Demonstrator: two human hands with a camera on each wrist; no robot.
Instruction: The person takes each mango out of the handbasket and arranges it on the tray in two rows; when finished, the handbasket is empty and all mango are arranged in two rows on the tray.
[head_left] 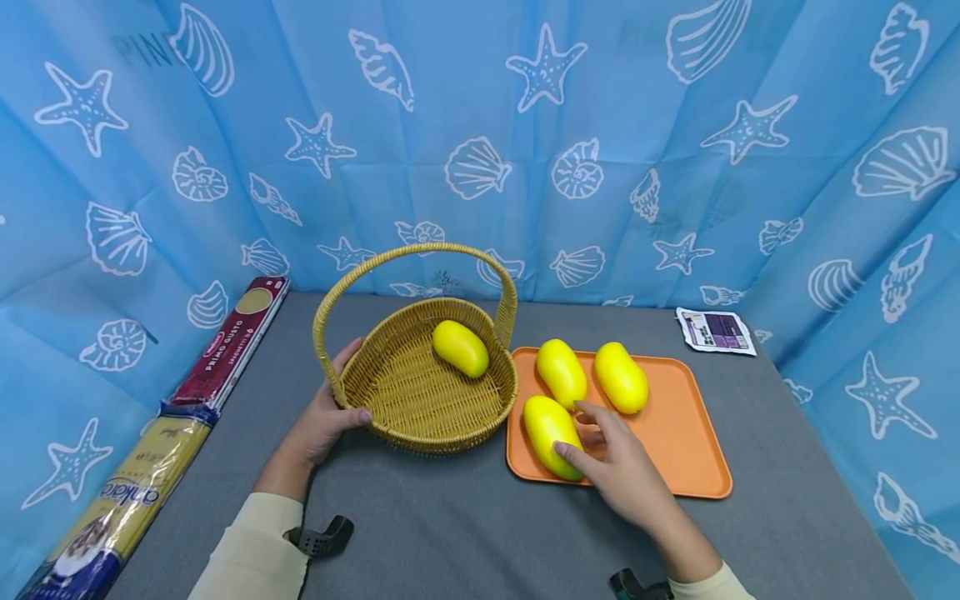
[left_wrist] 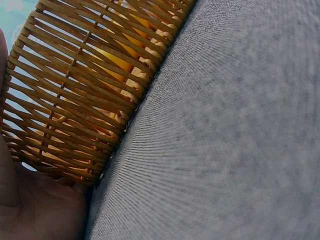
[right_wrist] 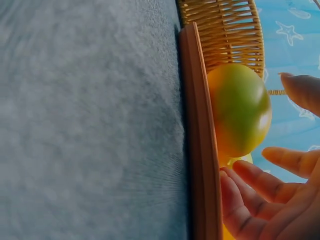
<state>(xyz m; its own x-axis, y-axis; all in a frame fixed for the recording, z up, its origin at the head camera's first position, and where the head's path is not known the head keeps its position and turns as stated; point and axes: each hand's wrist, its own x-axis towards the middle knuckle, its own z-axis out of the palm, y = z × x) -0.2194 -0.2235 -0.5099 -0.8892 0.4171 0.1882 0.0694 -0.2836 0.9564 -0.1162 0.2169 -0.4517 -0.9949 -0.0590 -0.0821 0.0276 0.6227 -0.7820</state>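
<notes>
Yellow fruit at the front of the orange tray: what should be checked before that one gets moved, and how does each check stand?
1. Basket steadied: ok. The left grip holds its side, thumb over the rim.
2. Right grip in position: ok. Its thumb and fingers are spread about the front fruit.
3. Front fruit firmly held: not ok. The right wrist view shows a gap between thumb and fruit.
4. Room in the basket: ok. It holds one fruit, with bare woven floor beside it.
5. Fruit's weight and firmness: cannot tell from pictures.
</notes>
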